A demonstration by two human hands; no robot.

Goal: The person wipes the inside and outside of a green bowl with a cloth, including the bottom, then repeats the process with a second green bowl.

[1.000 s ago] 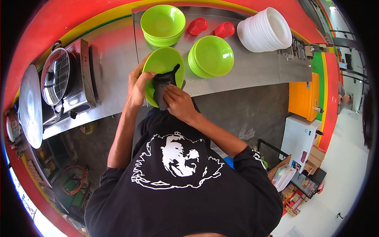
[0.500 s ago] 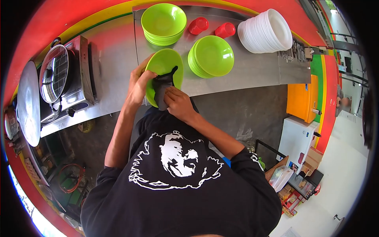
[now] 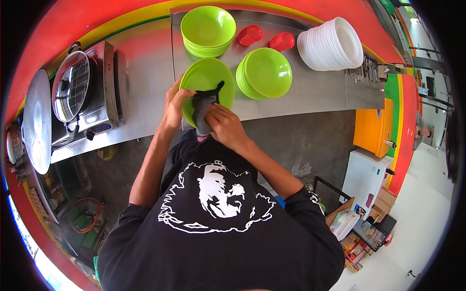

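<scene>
Counter (image 3: 310, 89): steel, against a red wall; green bowl stacks (image 3: 264, 72) at 12 o'clock.
Hands: left hand (image 3: 174, 107) grips the green plate (image 3: 206, 80), right hand (image 3: 222, 125) presses the dark cloth (image 3: 201, 109).
Change: cloth now nearer the plate's lower rim.

Food-stall kitchen: steel counter (image 3: 310, 87), stacked bowls (image 3: 330, 41), gas stove (image 3: 92, 92).

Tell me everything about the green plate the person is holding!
The green plate is bright lime, round, smooth and shiny like plastic. It is tilted at the near edge of the steel counter. The left hand grips its left rim. The right hand presses a dark cloth against its face.
</scene>
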